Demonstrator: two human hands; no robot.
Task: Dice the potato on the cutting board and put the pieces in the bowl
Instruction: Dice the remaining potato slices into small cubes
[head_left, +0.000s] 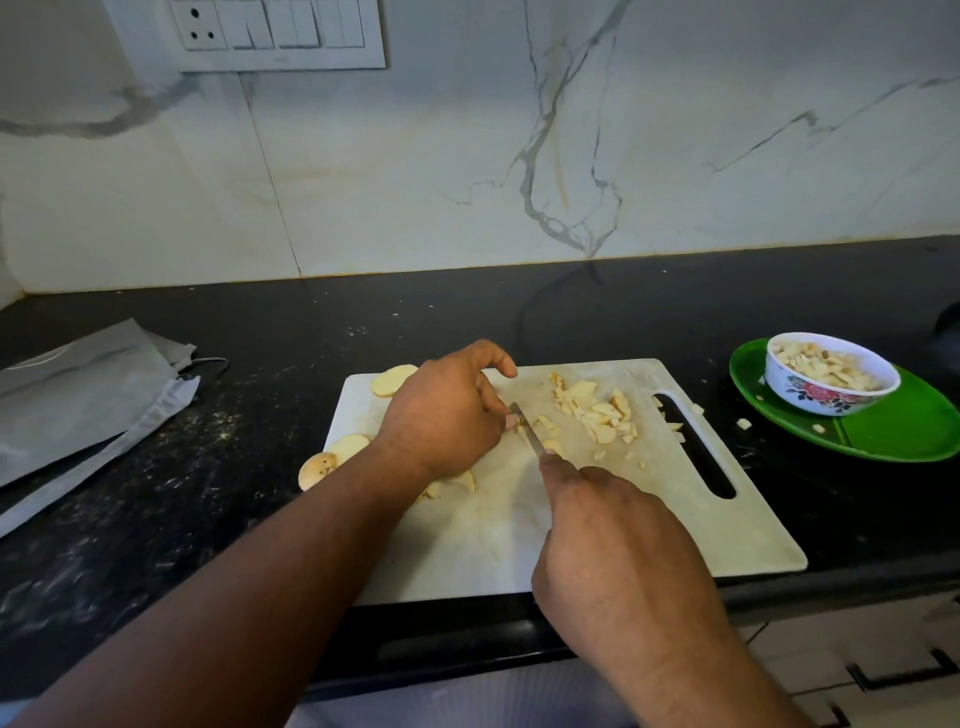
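**Operator:** Black speckled stone tabletop (260, 519) carries the white plastic cutting board (649, 519). What is nearest?

**Technician:** Nearest, the right hand (618, 561): its grip is curled round the handle of the small steel-bladed knife (530, 431), blade tip down on the board. Beyond it, the left hand (447, 415): fingertips pinch a pale potato piece against the blade.

**Operator:** Step in hand?

**Technician:** Dicing, judged partly complete. Pale yellow round potato slices (348, 447) wait uncut at the board's left edge. A heap of diced potato pieces (597, 410) lies toward the slotted handle.

**Operator:** And the destination?

**Technician:** Far right, the white floral bowl (831, 387) stands on a green oval plate (909, 431), already holding dice.

**Operator:** Next move?

**Technician:** Probably a short downward cut beside the left fingertips; keep them clear.
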